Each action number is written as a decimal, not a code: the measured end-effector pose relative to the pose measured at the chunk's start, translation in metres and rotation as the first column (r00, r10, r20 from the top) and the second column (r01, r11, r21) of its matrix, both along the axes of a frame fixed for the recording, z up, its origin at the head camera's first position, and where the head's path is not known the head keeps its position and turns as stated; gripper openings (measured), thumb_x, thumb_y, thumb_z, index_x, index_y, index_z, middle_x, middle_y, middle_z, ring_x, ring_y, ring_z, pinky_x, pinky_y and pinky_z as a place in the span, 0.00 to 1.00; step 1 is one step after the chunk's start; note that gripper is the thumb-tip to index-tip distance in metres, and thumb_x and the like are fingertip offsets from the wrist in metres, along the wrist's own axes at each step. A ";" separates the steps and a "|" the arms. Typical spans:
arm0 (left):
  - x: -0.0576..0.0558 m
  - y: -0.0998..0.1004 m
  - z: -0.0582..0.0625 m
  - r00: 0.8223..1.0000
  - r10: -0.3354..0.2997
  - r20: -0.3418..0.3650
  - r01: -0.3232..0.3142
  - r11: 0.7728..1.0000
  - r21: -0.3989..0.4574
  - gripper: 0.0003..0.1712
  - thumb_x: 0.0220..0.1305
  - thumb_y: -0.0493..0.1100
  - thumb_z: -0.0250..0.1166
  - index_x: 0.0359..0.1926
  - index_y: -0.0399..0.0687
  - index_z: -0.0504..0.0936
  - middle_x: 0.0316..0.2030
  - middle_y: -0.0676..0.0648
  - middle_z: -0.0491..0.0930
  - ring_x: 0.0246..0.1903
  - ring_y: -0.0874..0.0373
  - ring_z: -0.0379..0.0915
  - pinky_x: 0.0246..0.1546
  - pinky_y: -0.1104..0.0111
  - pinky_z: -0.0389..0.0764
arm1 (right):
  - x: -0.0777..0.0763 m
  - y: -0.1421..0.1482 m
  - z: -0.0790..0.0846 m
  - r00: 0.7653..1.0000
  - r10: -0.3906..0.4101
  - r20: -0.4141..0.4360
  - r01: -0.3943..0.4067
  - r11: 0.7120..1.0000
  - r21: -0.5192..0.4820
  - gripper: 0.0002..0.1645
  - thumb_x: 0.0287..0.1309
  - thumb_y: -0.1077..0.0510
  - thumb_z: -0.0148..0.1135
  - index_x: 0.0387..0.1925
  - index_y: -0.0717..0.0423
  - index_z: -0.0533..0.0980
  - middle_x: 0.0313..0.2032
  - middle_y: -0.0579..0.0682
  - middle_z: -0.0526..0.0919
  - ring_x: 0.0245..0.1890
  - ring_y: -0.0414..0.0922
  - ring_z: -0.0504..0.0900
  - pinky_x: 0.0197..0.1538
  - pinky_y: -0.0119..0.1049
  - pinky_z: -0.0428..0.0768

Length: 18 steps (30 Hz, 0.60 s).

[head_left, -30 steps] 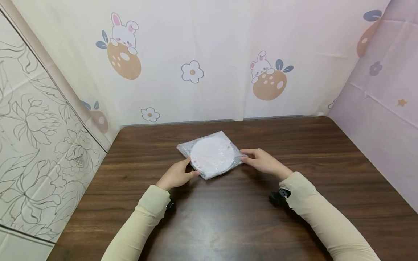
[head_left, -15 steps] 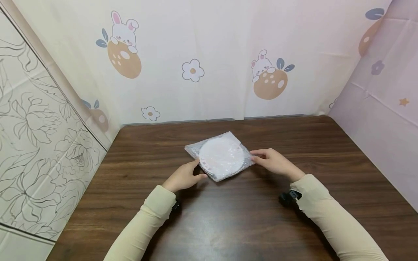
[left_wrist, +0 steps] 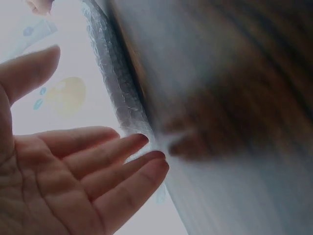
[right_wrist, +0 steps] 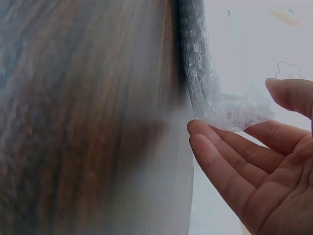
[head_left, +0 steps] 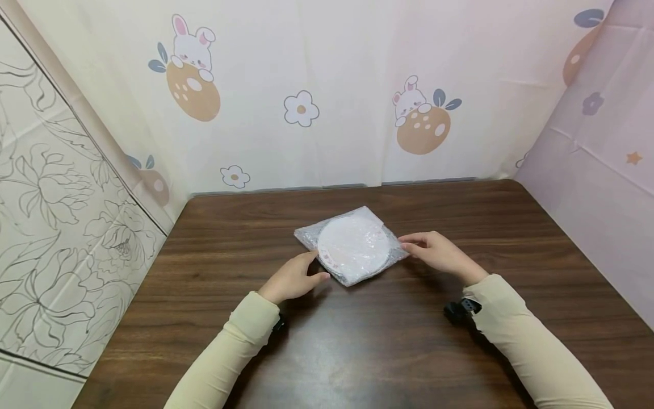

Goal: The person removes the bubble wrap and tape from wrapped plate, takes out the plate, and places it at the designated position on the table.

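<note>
A flat, round white thing in clear bubble wrap (head_left: 353, 245) lies on the brown wooden table, with faint reddish marks near the edge of its face. Beside its left edge is my left hand (head_left: 292, 277), fingertips right at the wrap and thumb spread apart. In the left wrist view, the fingers (left_wrist: 128, 171) reach nearly straight to the bubble-wrapped edge. My right hand (head_left: 440, 254) is at the package's right corner. The right wrist view has its fingers (right_wrist: 234, 166) extended against the wrap's corner (right_wrist: 244, 115), while the thumb stands off from it.
The wooden table (head_left: 327, 352) stretches to a cloth backdrop (head_left: 347, 51) with rabbits and flowers. A floral panel (head_left: 56, 199) stands along the left and a pale purple cloth (head_left: 608, 170) along the right.
The wrapped package has slid to the right across the table, slowing in the last half second. Both hands have moved right along with it, staying at its left edge and right corner.
</note>
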State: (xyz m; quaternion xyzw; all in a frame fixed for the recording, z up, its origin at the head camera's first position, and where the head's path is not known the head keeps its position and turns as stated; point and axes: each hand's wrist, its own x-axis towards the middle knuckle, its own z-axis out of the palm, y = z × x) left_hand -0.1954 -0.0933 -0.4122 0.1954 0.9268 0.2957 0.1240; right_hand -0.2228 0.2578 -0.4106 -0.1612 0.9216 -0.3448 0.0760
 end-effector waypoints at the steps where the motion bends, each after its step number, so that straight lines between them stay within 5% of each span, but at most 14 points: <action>1: 0.000 0.000 0.000 1.000 0.012 -0.010 -0.012 1.000 0.008 0.41 0.68 0.54 0.62 0.72 0.34 0.61 0.70 0.37 0.65 0.71 0.45 0.60 0.70 0.53 0.64 | 0.000 0.000 0.000 1.000 -0.001 -0.002 0.001 1.000 0.003 0.27 0.71 0.45 0.53 0.60 0.59 0.76 0.54 0.59 0.83 0.40 0.43 0.81 0.44 0.37 0.77; 9: 0.003 0.007 0.000 0.985 0.131 -0.108 -0.122 0.988 0.091 0.41 0.66 0.55 0.63 0.70 0.34 0.64 0.70 0.35 0.61 0.70 0.42 0.59 0.68 0.49 0.65 | 0.000 -0.001 0.008 0.997 -0.030 -0.076 0.030 1.000 0.008 0.27 0.71 0.45 0.53 0.59 0.58 0.77 0.56 0.57 0.82 0.39 0.45 0.76 0.42 0.36 0.73; 18: 0.000 0.024 0.002 0.991 0.058 -0.124 -0.051 0.997 0.059 0.47 0.65 0.59 0.62 0.73 0.33 0.58 0.75 0.33 0.52 0.75 0.43 0.47 0.73 0.51 0.57 | 0.004 -0.021 0.015 0.965 0.004 -0.263 -0.007 1.000 -0.010 0.19 0.67 0.55 0.61 0.55 0.59 0.80 0.52 0.56 0.85 0.50 0.51 0.83 0.50 0.50 0.81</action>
